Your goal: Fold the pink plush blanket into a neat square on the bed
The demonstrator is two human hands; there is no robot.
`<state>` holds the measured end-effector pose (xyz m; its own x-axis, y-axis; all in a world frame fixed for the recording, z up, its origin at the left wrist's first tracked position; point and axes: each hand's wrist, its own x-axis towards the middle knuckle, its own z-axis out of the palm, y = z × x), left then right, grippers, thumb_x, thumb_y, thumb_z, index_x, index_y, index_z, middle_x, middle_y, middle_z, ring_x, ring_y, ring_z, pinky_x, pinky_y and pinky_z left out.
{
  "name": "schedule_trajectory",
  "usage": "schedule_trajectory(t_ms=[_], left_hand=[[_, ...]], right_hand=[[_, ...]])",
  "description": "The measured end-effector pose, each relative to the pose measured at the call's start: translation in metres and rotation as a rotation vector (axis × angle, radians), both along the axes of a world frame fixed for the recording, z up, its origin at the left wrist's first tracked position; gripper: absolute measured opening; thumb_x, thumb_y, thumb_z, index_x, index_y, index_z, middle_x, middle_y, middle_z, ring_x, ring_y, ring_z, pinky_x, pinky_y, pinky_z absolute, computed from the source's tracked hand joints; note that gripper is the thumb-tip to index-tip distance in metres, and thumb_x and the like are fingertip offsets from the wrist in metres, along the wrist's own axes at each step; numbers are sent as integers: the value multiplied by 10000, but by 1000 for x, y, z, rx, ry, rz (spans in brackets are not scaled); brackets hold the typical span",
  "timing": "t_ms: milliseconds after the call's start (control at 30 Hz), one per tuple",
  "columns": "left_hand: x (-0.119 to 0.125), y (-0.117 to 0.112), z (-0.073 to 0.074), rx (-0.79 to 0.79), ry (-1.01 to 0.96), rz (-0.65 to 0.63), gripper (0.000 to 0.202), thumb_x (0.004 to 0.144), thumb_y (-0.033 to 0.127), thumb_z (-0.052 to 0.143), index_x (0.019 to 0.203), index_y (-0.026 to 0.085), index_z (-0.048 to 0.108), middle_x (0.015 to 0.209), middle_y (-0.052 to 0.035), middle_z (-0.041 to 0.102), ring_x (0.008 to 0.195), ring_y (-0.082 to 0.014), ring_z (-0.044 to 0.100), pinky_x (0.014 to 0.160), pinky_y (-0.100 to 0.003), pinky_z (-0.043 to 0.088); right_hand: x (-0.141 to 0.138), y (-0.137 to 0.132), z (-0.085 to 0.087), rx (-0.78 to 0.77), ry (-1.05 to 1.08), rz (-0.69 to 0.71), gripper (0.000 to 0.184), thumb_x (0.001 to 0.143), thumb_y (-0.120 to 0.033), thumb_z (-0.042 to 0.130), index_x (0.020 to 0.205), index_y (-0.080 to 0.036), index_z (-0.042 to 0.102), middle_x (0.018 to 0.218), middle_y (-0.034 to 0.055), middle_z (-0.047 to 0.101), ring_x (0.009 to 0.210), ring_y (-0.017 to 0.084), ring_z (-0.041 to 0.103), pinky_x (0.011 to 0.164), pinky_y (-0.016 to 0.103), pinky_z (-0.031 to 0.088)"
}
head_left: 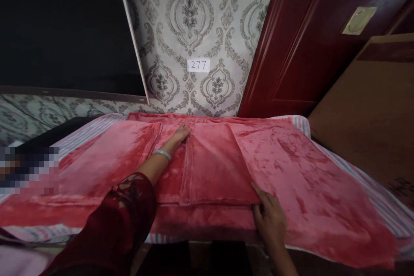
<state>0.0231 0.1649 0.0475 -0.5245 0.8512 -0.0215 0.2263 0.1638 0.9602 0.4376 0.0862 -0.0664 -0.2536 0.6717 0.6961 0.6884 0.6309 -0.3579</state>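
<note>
A red plush blanket [291, 172] lies spread over the bed, with a narrower panel [213, 164] folded on top in the middle. My left hand [178, 135] reaches far forward and lies flat on the far edge of that panel, fingers stretched out; a silver bracelet sits on its wrist. My right hand [270, 214] rests near the front edge, fingers pressed on the panel's near right corner, thumb tucked toward the fold.
A striped sheet [84, 131] shows under the blanket. Patterned wallpaper with a white label reading 217 [198, 65] rises behind the bed. A dark screen [64, 30] hangs at left, a dark red door [310, 39] at right, and a brown board [368, 116] stands beside the bed.
</note>
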Motion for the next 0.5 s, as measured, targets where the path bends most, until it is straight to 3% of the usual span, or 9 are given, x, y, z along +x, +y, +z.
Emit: schedule_trajectory(t_ms=[100,200,333,500], left_hand=[[14,-28,-6,-15,-19,-37,990,787,279,775,1633,152,277,1085,-118,744,928,-246,715,806,-322,566],[28,-46,-10,31,64,-97,1019,696,159,791,1610,183,342,1289,-125,691,1085,-247,677,924,-329,553],[30,-51,-3,29,131,-117,766,654,25,668,1408,151,618,1250,-121,720,1091,-261,676,959,-347,548],[18,-56,7,8,118,-93,717,644,-1,641,1340,170,668,1274,-108,723,1140,-266,669,959,-335,549]], right_hand=[[0,-1,1,-18,1,-10,519,890,-178,476,1382,-224,639,1069,79,711,926,243,617,823,378,521],[1,1,4,-58,0,-7,530,888,-188,467,1391,-220,629,1050,77,704,918,241,611,830,378,520],[0,5,13,-99,14,12,560,878,-207,475,1424,-211,602,1005,75,688,902,247,597,825,394,526],[-8,4,15,-74,5,71,535,849,-176,487,1351,-222,667,1030,93,668,952,261,584,880,436,518]])
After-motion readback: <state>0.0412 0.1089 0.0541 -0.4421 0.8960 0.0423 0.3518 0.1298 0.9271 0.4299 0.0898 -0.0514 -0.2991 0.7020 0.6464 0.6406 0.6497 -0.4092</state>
